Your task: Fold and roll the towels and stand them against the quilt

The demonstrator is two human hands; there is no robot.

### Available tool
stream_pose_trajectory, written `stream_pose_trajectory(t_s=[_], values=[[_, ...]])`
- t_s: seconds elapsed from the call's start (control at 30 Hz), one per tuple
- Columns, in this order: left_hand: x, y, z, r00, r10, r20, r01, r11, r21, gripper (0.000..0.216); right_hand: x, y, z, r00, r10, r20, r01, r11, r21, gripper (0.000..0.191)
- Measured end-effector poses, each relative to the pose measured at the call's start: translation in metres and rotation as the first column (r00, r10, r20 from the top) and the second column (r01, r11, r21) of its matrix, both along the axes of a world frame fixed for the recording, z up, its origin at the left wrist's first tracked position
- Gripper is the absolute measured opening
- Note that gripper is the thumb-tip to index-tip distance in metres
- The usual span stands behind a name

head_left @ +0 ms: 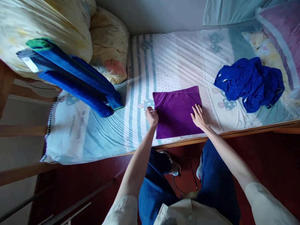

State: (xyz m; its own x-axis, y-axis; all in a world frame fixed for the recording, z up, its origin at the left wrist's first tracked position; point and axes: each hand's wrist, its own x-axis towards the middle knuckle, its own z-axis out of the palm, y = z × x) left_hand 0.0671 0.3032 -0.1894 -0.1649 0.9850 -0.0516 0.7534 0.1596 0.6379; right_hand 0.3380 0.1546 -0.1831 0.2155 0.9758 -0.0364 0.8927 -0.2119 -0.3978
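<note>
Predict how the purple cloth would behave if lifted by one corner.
The purple cloth would probably sag: it looks like soft, flat-lying fabric. Its doubled top edge suggests it may unfold. Its plush-looking surface probably resists slipping.

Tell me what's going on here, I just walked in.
Someone is at a bed: their left hand is by the left edge of a flat purple cloth, and their right hand rests on its right side. A crumpled blue cloth lies farther right, and long blue cloth bundles lie to the left.

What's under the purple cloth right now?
The purple cloth lies on the patterned bedsheet, which shows around its edges. The area directly beneath is covered, so anything else there cannot be seen.
</note>
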Motion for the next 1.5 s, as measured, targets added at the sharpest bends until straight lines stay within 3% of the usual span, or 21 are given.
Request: stream_pose_trajectory(t_s=[0.07,0.17,0.23,0.47,0.67,0.77,0.97,1.07,1.3,1.4,1.5], values=[[0.011,-0.008,0.000,0.975,-0.192,-0.108,0.203,0.974,0.098,0.037,0.001,0.010,-0.003,0.999,0.033,0.025,-0.033,0.999,-0.011,0.057],[0.030,-0.012,-0.006,0.842,-0.500,-0.205,0.527,0.844,0.105,0.053,0.006,0.032,-0.008,0.994,0.097,0.056,-0.095,0.995,-0.034,0.060],[0.040,-0.008,-0.013,0.790,-0.573,-0.218,0.598,0.798,0.072,0.062,0.011,0.048,-0.013,0.988,0.139,0.071,-0.136,0.990,-0.046,0.061],[0.046,0.040,-0.036,0.862,-0.476,-0.171,0.488,0.872,0.033,0.074,0.033,0.095,-0.033,0.984,0.146,0.103,-0.144,0.989,-0.029,0.072],[0.039,0.074,-0.037,0.888,-0.447,-0.110,0.453,0.891,0.036,0.074,0.052,0.117,-0.047,0.989,0.129,0.069,-0.131,0.991,0.020,0.071],[0.047,0.070,-0.033,0.869,-0.487,-0.090,0.493,0.868,0.059,0.075,0.051,0.124,-0.049,0.992,0.116,0.049,-0.118,0.993,0.030,0.072],[0.094,0.036,-0.035,0.694,-0.715,-0.082,0.720,0.685,0.111,0.069,0.006,0.130,-0.049,0.979,0.201,0.035,-0.203,0.977,0.062,0.069],[0.098,0.038,-0.041,0.703,-0.706,-0.082,0.710,0.695,0.108,0.066,0.004,0.133,-0.054,0.976,0.219,0.016,-0.219,0.974,0.050,0.068],[0.056,0.086,-0.047,0.761,-0.645,-0.075,0.649,0.759,0.056,0.069,0.062,0.159,-0.065,0.984,0.178,-0.001,-0.178,0.984,0.006,0.073],[0.061,0.078,-0.042,0.778,-0.624,-0.075,0.627,0.778,0.031,0.069,0.038,0.160,-0.052,0.989,0.148,-0.019,-0.147,0.989,0.030,0.071],[0.073,0.035,-0.036,0.774,-0.631,-0.050,0.633,0.772,0.052,0.068,-0.020,0.135,-0.033,0.988,0.154,0.004,-0.154,0.987,0.048,0.064]])
